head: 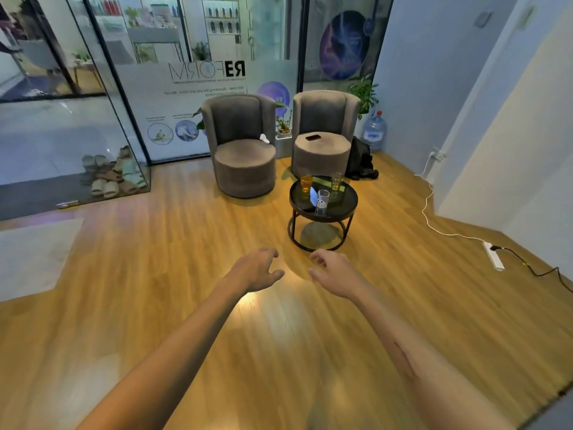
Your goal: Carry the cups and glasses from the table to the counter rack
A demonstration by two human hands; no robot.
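A small round black table point(347, 209) stands on the wooden floor ahead of me. On it are an orange glass point(306, 183) at the back left, an amber glass point(336, 181) at the back right, and a clear glass point(322, 202) near the front edge. My left hand point(259, 268) and my right hand point(333, 271) are stretched out in front of me over the floor, short of the table. Both hands are empty with fingers apart and slightly curled. No counter rack is in view.
Two grey armchairs point(245, 150) point(324, 141) stand behind the table, a phone point(313, 137) on the right one. A dark bag point(361, 159) and a water jug point(374, 130) sit by the wall. A white power strip point(493, 256) with cables lies on the floor at right. Glass partitions are at left.
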